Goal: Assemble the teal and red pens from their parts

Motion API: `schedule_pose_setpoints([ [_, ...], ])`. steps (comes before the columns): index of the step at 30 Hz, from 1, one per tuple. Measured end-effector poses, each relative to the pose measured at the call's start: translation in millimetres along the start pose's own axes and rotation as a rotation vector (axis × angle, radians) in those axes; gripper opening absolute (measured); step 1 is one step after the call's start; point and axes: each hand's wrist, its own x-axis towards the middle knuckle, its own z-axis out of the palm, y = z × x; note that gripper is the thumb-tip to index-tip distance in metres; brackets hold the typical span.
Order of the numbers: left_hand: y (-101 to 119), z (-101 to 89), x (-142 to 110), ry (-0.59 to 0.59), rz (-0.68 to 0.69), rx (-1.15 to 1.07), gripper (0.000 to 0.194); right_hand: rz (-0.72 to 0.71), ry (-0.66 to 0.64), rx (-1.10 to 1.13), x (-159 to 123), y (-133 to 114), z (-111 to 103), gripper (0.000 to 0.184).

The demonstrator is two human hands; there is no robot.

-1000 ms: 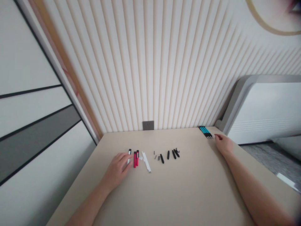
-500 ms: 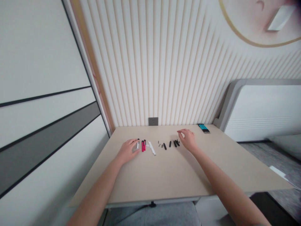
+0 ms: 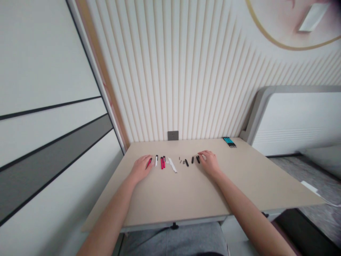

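- Left hand (image 3: 140, 168), fingers curled, touches a red marker (image 3: 149, 163); grip unclear
- Right hand (image 3: 209, 163), fingers spread, beside black pen caps (image 3: 198, 159)
- Teal-and-black pens (image 3: 229, 142) lie far right on the table (image 3: 186, 199)

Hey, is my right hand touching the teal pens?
No, your right hand rests well apart from the teal and black pens, which lie near the far edge of the desk.

Left hand (image 3: 140, 168) touching red pen barrel (image 3: 149, 163); right hand (image 3: 209, 163) just beside black pen parts (image 3: 198, 159); teal pens (image 3: 229, 142) sit far right on table (image 3: 191, 199).
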Motion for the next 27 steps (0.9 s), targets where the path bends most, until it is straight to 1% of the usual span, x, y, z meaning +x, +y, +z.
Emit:
schedule_pose_setpoints([
  [3, -8, 2.4, -1, -0.001, -0.062, -0.012, 0.039, 0.023, -0.007, -0.025, 1, 1, 0, 0.026],
  [7, -7, 2.3, -2, -0.027, -0.066, -0.004, 0.036, 0.01, -0.07, -0.064, -1, -2, 1, 0.026],
  [9, -3, 1.0, -2, -0.021, -0.045, -0.004, 0.037, 0.006, -0.083, -0.074, -2, -3, 1, 0.026],
  [12, 2, 0.5, -2, -0.018, 0.023, -0.004, 0.042, -0.009, -0.087, -0.078, -2, -5, 0, 0.025],
  [15, 3, 3.0, -4, -0.054, 0.075, 0.038, 0.045, -0.052, -0.09, -0.073, -3, -8, -1, 0.024],
  [17, 3, 5.1, -4, -0.066, 0.096, 0.061, 0.043, -0.089, -0.094, -0.07, -4, -13, -2, 0.023],
  [20, 4, 5.2, -3, -0.053, 0.141, 0.058, 0.038, -0.177, -0.101, -0.067, -8, -26, -3, 0.023],
  [22, 7, 2.2, -2, -0.05, 0.184, 0.056, 0.036, -0.273, -0.123, -0.055, -12, -40, -3, 0.024],
  [27, 23, -9.7, 1, -0.093, 0.313, 0.071, 0.03, -0.524, -0.24, 0.007, -23, -76, 0, 0.027],
])
